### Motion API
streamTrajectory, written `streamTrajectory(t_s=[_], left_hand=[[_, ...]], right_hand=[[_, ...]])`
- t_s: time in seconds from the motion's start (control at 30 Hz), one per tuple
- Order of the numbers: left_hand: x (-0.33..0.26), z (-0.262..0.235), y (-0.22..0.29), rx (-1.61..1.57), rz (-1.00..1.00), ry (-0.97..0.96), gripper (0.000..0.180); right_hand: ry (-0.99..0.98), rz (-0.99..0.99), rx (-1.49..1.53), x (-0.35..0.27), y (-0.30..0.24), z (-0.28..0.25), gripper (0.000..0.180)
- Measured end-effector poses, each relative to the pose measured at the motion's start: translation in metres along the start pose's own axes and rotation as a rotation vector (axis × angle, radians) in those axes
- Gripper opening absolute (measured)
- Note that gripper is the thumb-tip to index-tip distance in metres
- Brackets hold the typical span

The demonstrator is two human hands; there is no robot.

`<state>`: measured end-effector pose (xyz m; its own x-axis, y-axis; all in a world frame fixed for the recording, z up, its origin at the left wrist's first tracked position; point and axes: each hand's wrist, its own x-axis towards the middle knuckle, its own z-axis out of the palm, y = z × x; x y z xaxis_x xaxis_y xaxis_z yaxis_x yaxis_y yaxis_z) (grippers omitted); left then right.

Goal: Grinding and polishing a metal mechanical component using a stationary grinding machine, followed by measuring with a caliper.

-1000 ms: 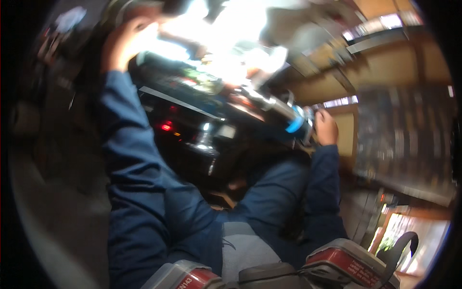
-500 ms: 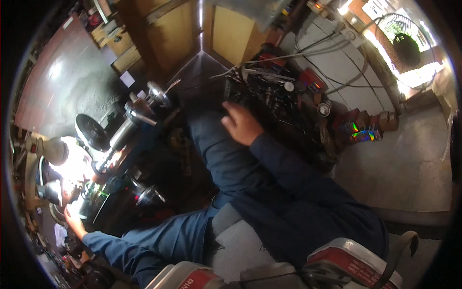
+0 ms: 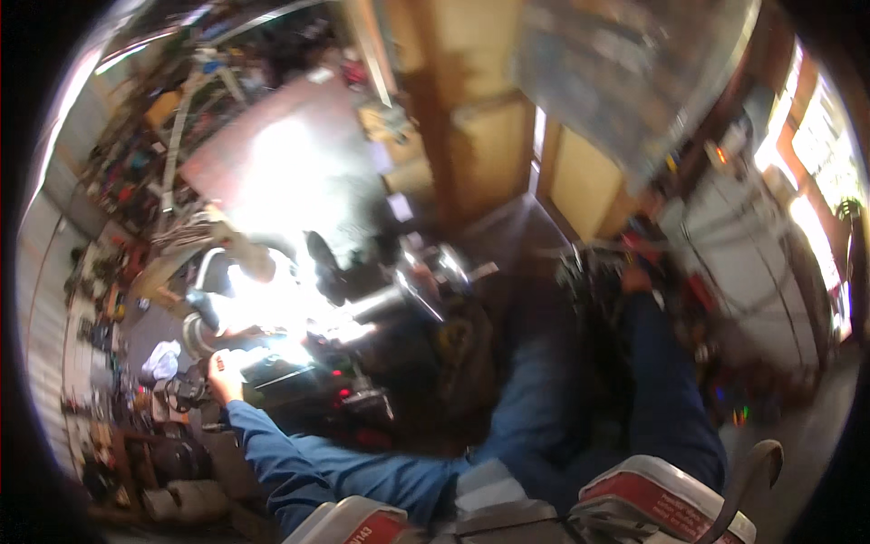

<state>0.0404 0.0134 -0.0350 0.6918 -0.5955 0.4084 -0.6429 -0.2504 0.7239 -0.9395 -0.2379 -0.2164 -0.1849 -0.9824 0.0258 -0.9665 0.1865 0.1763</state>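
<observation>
My left hand [image 3: 226, 379] rests against the end of a lathe-like machine, beside a very bright lamp [image 3: 256, 265]. Glare and blur hide what its fingers do. From the machine a shiny metal cylinder [image 3: 373, 301] runs to a metal part with handles [image 3: 444, 276]. A small red light [image 3: 343, 393] glows on the machine's near side. My right arm stretches far forward on the right; my right hand [image 3: 637, 276] is among dark tools beside a red object [image 3: 642, 238]. Motion smears this hand, so I cannot see whether it grips anything.
Behind the machine stands a large reddish-grey board [image 3: 227, 154] with strong glare. Wooden panels [image 3: 480, 54] fill the far middle. A white panel [image 3: 739, 263] with cables is on the right. Cluttered shelves [image 3: 100, 317] line the left. My legs [image 3: 535, 408] are under my arms.
The view has swung left, shifting the scene rightward, and is blurred. My right hand has moved from above my leg forward to the dark tools. My left hand stays at the machine.
</observation>
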Motion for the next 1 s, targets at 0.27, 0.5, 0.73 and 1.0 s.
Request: streamTrajectory(t_s=[0.27,0.5,0.73,1.0], left_hand=[[-0.005,0.006,0.002,-0.215,0.004,0.055,0.015],[-0.011,0.001,0.009,-0.051,0.006,0.088,0.019],[-0.024,-0.016,0.047,0.004,0.072,0.151,0.02],[-0.021,-0.02,0.04,0.104,0.101,0.091,0.029]], right_hand=[[0.064,-0.078,0.271,-0.008,-0.014,-0.076,0.048],[0.093,-0.292,0.243,-0.051,-0.013,-0.162,0.051],[-0.056,-0.139,-0.028,-0.104,-0.05,-0.26,0.052],[0.395,-0.355,0.639,-0.186,-0.216,-0.32,0.037]])
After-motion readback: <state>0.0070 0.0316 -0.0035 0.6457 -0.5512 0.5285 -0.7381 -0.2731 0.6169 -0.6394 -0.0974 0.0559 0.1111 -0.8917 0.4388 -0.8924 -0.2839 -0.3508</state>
